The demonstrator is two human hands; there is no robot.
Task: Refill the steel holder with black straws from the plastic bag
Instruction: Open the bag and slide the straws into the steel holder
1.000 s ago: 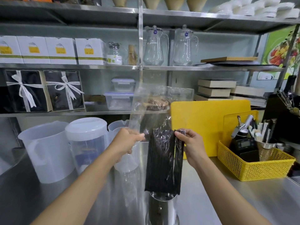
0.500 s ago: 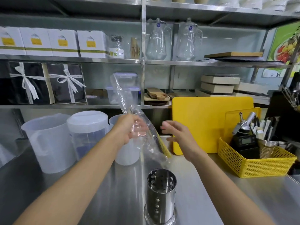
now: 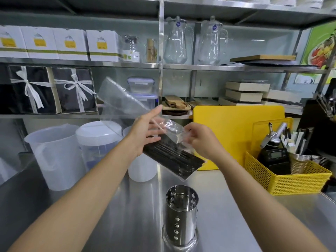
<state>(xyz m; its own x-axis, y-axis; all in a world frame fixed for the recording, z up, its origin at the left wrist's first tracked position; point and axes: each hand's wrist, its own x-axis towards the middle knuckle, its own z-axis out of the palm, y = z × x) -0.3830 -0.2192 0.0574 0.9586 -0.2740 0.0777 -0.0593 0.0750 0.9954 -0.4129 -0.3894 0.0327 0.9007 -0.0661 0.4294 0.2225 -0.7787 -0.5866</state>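
Observation:
The perforated steel holder [image 3: 181, 213] stands upright on the steel counter in front of me, with no straws visible in it. Above it I hold the clear plastic bag [image 3: 118, 100] slanted, its empty end up to the left. The black straws [image 3: 174, 159] lie bunched in its lower right end. My left hand [image 3: 143, 131] has its fingers spread and straight against the bag's middle. My right hand [image 3: 201, 140] pinches a crumpled fold of the plastic with curled fingers, just above the straws.
Translucent plastic jugs [image 3: 54, 153] stand at the left of the counter [image 3: 127, 215]. A yellow cutting board [image 3: 236, 128] leans at the back, and a yellow basket [image 3: 291, 177] of tools sits to the right. Shelves with boxes and glass pitchers rise behind.
The bag hung upright over the holder a second ago; now it lies slanted above it. My left hand's grip has spread to straight fingers, and my right hand has taken hold of the plastic again.

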